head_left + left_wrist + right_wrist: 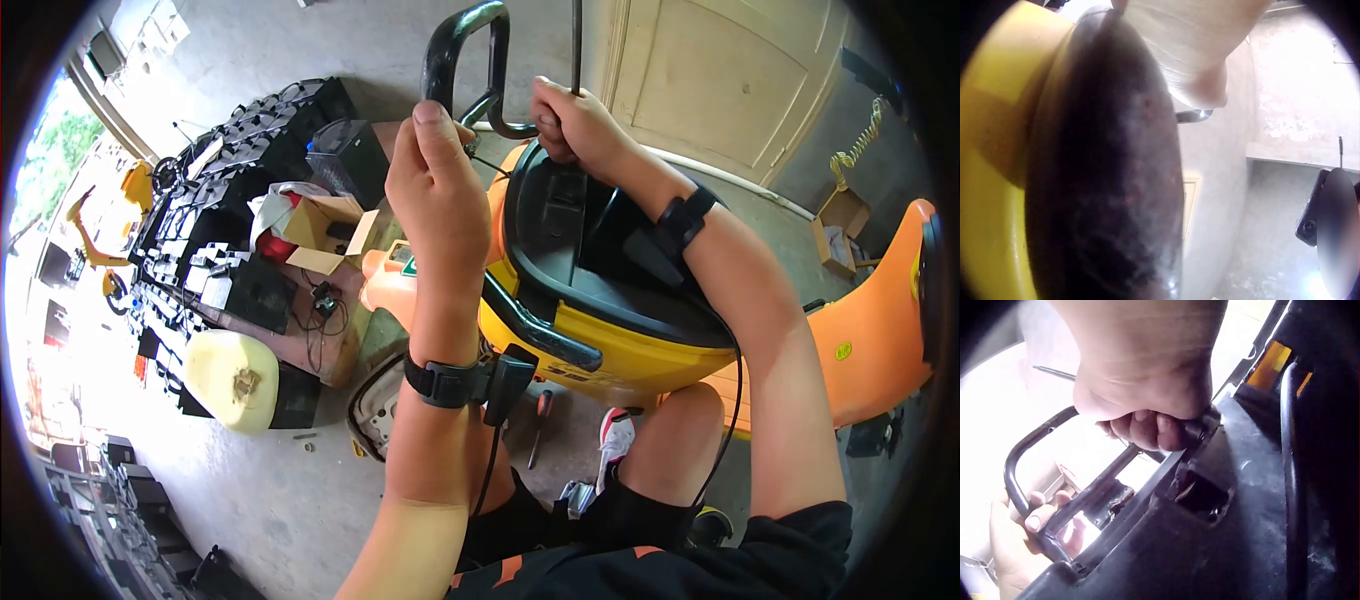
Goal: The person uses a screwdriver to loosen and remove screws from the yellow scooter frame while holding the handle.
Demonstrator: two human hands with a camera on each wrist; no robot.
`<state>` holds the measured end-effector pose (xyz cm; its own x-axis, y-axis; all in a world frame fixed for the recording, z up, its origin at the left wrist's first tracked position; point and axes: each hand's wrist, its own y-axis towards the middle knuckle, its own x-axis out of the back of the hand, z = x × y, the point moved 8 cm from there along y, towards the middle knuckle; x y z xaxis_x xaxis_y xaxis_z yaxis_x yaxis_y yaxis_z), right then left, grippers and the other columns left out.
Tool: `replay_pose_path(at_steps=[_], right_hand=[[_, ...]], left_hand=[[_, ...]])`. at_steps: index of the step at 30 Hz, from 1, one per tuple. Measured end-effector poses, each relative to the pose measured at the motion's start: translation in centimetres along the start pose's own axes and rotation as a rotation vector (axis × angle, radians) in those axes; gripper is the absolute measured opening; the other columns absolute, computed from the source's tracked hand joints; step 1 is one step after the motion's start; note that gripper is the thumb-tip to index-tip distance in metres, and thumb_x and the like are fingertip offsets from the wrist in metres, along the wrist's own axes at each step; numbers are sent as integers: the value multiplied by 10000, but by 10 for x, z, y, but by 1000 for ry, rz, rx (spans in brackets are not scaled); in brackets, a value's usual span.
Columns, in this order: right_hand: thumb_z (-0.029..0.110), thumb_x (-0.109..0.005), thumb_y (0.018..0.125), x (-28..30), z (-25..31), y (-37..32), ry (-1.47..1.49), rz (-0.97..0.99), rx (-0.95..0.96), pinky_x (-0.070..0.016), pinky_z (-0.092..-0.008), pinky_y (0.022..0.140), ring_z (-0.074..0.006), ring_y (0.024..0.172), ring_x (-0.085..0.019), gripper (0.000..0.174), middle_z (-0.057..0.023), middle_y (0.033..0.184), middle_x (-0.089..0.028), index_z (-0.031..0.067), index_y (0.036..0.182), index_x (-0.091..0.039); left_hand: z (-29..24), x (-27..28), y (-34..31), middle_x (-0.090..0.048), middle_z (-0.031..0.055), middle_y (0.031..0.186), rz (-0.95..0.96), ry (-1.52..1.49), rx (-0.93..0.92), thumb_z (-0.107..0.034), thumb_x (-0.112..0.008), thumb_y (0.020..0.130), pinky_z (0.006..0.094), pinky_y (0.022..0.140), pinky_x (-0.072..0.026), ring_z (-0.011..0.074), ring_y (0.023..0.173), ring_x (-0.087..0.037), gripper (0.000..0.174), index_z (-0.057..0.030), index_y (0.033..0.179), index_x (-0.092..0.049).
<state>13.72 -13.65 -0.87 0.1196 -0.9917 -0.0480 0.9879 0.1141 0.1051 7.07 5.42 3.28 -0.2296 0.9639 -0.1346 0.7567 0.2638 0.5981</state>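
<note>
My left hand [440,190] grips the lower end of a bent black metal tube frame [440,60], thumb up along it. In the right wrist view, the left fingers [1035,522] wrap round the tube. My right hand [585,130] is curled round a tool with a thin dark shaft [577,45]; its handle is hidden in the fist. The fist sits beside the tube frame, over the edge of a black plastic compartment [540,205]. That compartment lies in the yellow-orange body [640,350] of a scooter. A dark curved bar [1110,162] fills the left wrist view.
On the floor lies a screwdriver [541,425] by a shoe [617,435]. To the left are an open cardboard box [325,235], a cream plastic part [232,380] and rows of black battery cases [230,170]. A beige door [725,85] stands behind, with a small box [840,230] at right.
</note>
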Motion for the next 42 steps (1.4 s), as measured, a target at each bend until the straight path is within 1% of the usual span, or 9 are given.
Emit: replay_pose_path(at_steps=[6, 10, 15, 18, 20, 26, 30, 33, 42], right_hand=[[440, -399, 1047, 14, -7, 10, -94, -281, 172, -263, -288, 411, -112, 406, -324, 523, 23, 507, -357, 124, 631, -437], [378, -419, 1034, 25, 9, -3, -438, -619, 264, -417, -406, 567, -237, 549, -522, 532, -114, 570, -498, 6, 676, -550], [375, -423, 1024, 37, 11, -8, -551, -828, 300, -437, -426, 600, -266, 590, -561, 535, -136, 598, -537, -14, 692, -579], [392, -437, 1028, 40, 2, 2, -328, -590, 188, -424, -381, 566, -220, 564, -533, 511, -84, 580, -513, 14, 714, -577], [410, -461, 1031, 19, -8, 8, -34, -163, -29, -397, -311, 539, -152, 542, -482, 468, -13, 588, -481, 52, 748, -569], [383, -469, 1038, 17, 20, -1, -449, -132, 286, -393, -243, 577, -102, 594, -493, 428, 15, 627, -472, 56, 775, -551], [395, -464, 1042, 19, 26, -4, -276, -74, 321, -413, -256, 618, -119, 648, -524, 427, 2, 663, -497, 54, 805, -565], [456, -434, 1043, 8, 8, -2, 159, 307, 140, -442, -299, 679, -160, 719, -548, 444, -4, 739, -515, 66, 913, -605], [497, -387, 1049, 6, -6, 2, 175, 365, -34, -451, -276, 685, -144, 709, -553, 520, -6, 713, -525, 45, 960, -630]], left_hand=[[4, -1, -3, -499, 45, 646, 46, -66, 87, -413, -444, 1044, 307, 583, -370, 132, 614, -424, 508, 16, 810, -580], [6, -2, -2, -495, 41, 633, 55, -51, 92, -417, -446, 1044, 313, 579, -370, 132, 608, -421, 509, 17, 810, -572], [3, -3, -3, -443, -32, 606, 20, -88, 65, -424, -400, 1062, 226, 500, -277, 37, 518, -374, 530, -28, 763, -587], [3, -2, -3, -515, 41, 641, 36, -107, 101, -416, -478, 1044, 304, 577, -384, 118, 623, -430, 507, 18, 786, -527], [4, -1, -3, -511, 44, 641, 41, -100, 103, -416, -482, 1043, 309, 578, -386, 119, 625, -425, 503, 18, 790, -526], [1, -3, -2, -448, -32, 622, 13, -57, 37, -414, -399, 1064, 230, 512, -266, 34, 535, -355, 523, -22, 770, -583], [2, -2, -2, -438, -34, 616, 2, -53, 36, -410, -397, 1064, 233, 513, -263, 35, 534, -348, 526, -19, 767, -586], [3, -2, -2, -474, 27, 617, 11, -51, 59, -401, -441, 1050, 283, 538, -323, 92, 563, -390, 503, 0, 772, -560], [3, -2, -2, -523, 80, 624, 26, -68, 84, -395, -475, 1042, 324, 565, -386, 141, 598, -440, 493, 21, 783, -532]])
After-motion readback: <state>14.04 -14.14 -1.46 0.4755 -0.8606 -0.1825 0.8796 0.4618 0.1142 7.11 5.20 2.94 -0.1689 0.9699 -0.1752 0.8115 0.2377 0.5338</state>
